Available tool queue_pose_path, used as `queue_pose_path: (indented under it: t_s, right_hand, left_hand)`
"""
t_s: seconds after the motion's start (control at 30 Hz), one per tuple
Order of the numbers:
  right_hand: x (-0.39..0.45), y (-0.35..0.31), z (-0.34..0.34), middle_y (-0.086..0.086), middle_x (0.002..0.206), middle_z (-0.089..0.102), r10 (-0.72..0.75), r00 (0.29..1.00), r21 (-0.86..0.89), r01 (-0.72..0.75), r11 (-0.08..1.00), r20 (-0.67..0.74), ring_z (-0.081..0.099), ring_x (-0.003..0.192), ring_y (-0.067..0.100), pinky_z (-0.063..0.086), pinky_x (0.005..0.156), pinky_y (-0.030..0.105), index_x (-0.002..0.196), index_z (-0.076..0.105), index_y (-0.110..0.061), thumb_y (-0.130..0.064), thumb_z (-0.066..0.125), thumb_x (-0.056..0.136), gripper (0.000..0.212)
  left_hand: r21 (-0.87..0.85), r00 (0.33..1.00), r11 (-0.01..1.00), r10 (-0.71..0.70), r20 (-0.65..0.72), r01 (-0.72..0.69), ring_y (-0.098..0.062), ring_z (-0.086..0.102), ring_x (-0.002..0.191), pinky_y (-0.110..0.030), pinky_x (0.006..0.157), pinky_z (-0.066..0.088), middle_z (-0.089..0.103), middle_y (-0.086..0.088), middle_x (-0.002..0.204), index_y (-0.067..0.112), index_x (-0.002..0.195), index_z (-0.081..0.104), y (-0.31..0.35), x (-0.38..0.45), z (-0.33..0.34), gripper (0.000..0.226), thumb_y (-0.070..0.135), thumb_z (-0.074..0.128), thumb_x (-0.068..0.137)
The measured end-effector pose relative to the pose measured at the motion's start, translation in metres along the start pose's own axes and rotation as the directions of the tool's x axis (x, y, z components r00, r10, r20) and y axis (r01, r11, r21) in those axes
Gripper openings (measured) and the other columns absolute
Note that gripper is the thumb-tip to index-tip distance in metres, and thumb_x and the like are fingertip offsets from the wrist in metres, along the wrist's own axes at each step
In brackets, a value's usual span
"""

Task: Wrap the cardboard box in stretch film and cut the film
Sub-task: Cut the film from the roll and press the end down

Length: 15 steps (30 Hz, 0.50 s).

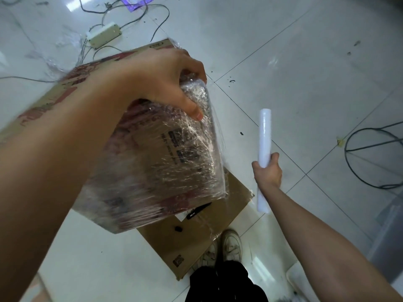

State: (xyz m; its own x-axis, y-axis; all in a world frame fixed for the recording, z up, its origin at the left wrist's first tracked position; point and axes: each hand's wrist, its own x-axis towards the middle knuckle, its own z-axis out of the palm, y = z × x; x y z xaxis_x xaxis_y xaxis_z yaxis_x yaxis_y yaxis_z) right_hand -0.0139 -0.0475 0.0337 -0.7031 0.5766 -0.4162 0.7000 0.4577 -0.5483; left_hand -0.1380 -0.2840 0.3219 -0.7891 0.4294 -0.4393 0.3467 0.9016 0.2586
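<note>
While the left hand [165, 83] curls its grip over the upper corner of the printed brown cardboard box [152, 153], thumb pressed on the filmed face, the wrapping step looks well under way: crinkled, glossy clear stretch film [187, 136] already clouds the near face and the end below that grip. The box is tipped up on an edge above a flat brown cardboard sheet [196, 234] lying on the pale glossy tiled floor [305, 83]. Well apart to the right of that grip and lower, the right hand [267, 171] closes its fingers round the middle of a slim white cylindrical roll of film [264, 158], held roughly upright. A thin sheet of film seems to run from the box's edge toward the roll, though it is too faint to be sure.

My judgement is that another pass comes next; it calls for steady tension on the roll while the left grip turns or steadies the box, since the slick film offers little purchase. A black handled tool [199, 210], possibly the cutter, lies on the sheet beneath the box.
</note>
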Motion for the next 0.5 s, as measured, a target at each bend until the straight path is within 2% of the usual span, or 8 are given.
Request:
queue_pose_path:
  t_s: [0.1,0.2,0.3,0.4,0.5]
  right_hand:
    - [-0.008,0.012,0.001,0.006,0.074,0.052,-0.027,0.998,0.033,0.025,0.999,0.061,0.060,0.064,0.035,0.055,0.061,0.046,0.092,0.031,-0.024,-0.032,0.058,0.075,0.033]
    - [-0.016,0.011,0.009,0.008,0.080,0.055,0.002,0.995,0.124,-0.014,0.992,0.099,0.062,0.066,0.036,0.056,0.061,0.048,0.092,0.032,-0.024,-0.033,0.061,0.075,0.035]
    - [-0.022,0.007,0.012,0.013,0.085,0.058,-0.004,0.976,0.217,-0.045,0.975,0.219,0.061,0.060,0.028,0.054,0.057,0.038,0.101,0.036,-0.016,-0.031,0.065,0.081,0.038]
    - [-0.029,0.005,0.013,0.012,0.075,0.055,0.062,0.931,0.392,-0.212,0.895,0.361,0.055,0.053,0.021,0.048,0.052,0.031,0.103,0.041,-0.010,-0.030,0.056,0.090,0.028]
    - [-0.043,0.009,0.020,0.016,0.078,0.055,0.168,0.872,0.470,-0.399,0.788,0.459,0.054,0.057,0.023,0.047,0.053,0.026,0.103,0.040,-0.007,-0.022,0.042,0.094,0.018]
  left_hand:
    - [-0.020,1.000,1.000,-0.005,-0.010,0.005,-0.026,0.049,0.120,-0.037,0.099,0.035,0.047,-0.001,0.140,0.033,0.129,0.051,-0.001,0.001,-0.002,0.085,0.061,0.074,0.051]
    - [0.031,0.999,0.999,0.016,-0.030,-0.015,-0.026,0.049,0.118,-0.037,0.095,0.038,0.047,0.001,0.138,0.036,0.127,0.052,0.003,0.004,0.002,0.083,0.065,0.072,0.052]
    - [0.036,0.999,0.999,0.030,-0.029,-0.029,-0.024,0.052,0.111,-0.035,0.088,0.041,0.053,0.002,0.128,0.036,0.124,0.053,0.002,0.005,0.003,0.081,0.068,0.071,0.052]
    - [0.036,0.999,0.999,0.034,-0.023,-0.033,-0.024,0.053,0.108,-0.036,0.087,0.043,0.054,0.003,0.124,0.038,0.122,0.053,0.004,0.004,0.004,0.081,0.072,0.066,0.050]
    - [0.059,0.998,0.998,0.036,-0.049,-0.033,-0.024,0.053,0.108,-0.039,0.090,0.043,0.053,0.002,0.124,0.040,0.122,0.052,0.009,0.002,0.009,0.079,0.072,0.064,0.052]
